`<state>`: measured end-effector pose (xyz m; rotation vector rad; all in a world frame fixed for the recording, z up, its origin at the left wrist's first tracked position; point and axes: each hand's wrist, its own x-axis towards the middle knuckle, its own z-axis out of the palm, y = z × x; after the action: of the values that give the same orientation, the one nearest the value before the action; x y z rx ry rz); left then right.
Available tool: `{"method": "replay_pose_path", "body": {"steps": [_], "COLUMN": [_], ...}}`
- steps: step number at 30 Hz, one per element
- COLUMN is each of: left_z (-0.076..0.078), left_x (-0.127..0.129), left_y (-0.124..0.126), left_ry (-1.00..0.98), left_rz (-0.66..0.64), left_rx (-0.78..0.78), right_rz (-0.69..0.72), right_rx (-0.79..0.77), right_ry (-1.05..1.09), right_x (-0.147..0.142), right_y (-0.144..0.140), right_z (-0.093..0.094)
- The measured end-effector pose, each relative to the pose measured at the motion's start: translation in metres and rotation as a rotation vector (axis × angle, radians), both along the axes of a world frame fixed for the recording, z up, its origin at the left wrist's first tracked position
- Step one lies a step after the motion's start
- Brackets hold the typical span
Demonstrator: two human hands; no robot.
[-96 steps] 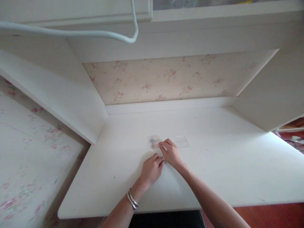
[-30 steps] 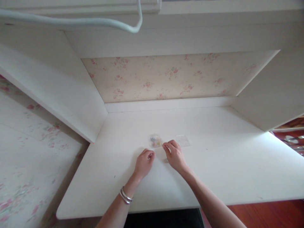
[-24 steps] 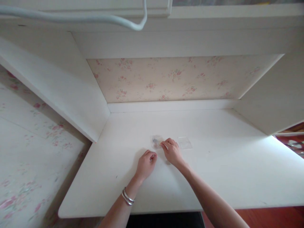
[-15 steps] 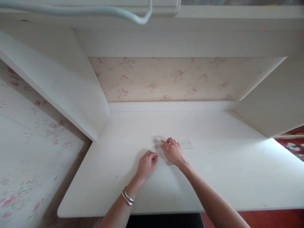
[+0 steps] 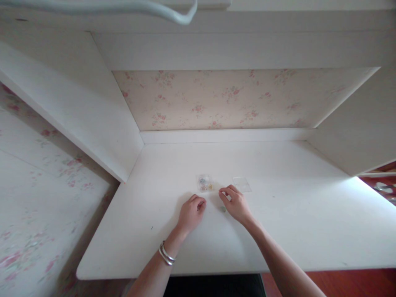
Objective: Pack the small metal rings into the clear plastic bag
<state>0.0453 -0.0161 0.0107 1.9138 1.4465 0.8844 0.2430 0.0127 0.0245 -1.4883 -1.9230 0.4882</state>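
Note:
A small clear plastic box [image 5: 198, 187] lies on the white desk, with small dark, reddish and golden pieces inside. My left hand [image 5: 189, 213] rests just in front of it, fingers curled closed; whatever they may hold is hidden. To the right of the box, my right hand [image 5: 235, 204] is closed in a pinch, thumb and forefinger tips together, and anything between them is too small to make out. A clear flat lid or tray [image 5: 244, 186] lies behind the right hand. Beside that hand's thumb sits a small greenish round piece [image 5: 223, 209].
The white desk [image 5: 148, 255] has side panels and a low back ledge, with floral wallpaper [image 5: 198, 99] behind. A pale cable or pipe [image 5: 123, 9] crosses overhead. A tiny dark sliver [image 5: 152, 227] lies on the left. A black seat [image 5: 213, 286] shows below the front edge.
My right hand has drawn back from the box to the right, uncovering the golden pieces and the greenish round piece. My left hand has stayed in place. The view has shifted slightly.

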Motion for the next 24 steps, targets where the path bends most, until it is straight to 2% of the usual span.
{"method": "replay_pose_path", "body": {"steps": [4,7,11,16,20,24], "left_z": [0.003,0.004,0.003,0.002,0.004,0.006], "left_x": [0.002,0.002,0.003,0.003,0.001,0.000], "left_y": [0.000,0.000,-0.001,-0.002,-0.003,-0.004], "left_ry": [0.035,0.068,0.075,0.076,0.061,0.059], "left_rz": [-0.002,-0.004,-0.011,-0.013,-0.016,-0.035], "left_rx": [0.001,0.022,0.053,0.050,0.026,0.002], "right_rz": [0.131,0.215,0.258,0.294,0.249,0.134], "right_rx": [-0.045,-0.045,-0.023,-0.023,-0.020,0.012], "right_ry": [-0.012,-0.111,-0.235,-0.236,-0.119,0.033], "right_x": [0.020,0.028,0.025,0.014,0.006,-0.002], "right_y": [-0.023,-0.033,-0.038,-0.040,-0.035,-0.014], "right_z": [0.003,0.002,-0.002,-0.002,-0.002,0.003]}}
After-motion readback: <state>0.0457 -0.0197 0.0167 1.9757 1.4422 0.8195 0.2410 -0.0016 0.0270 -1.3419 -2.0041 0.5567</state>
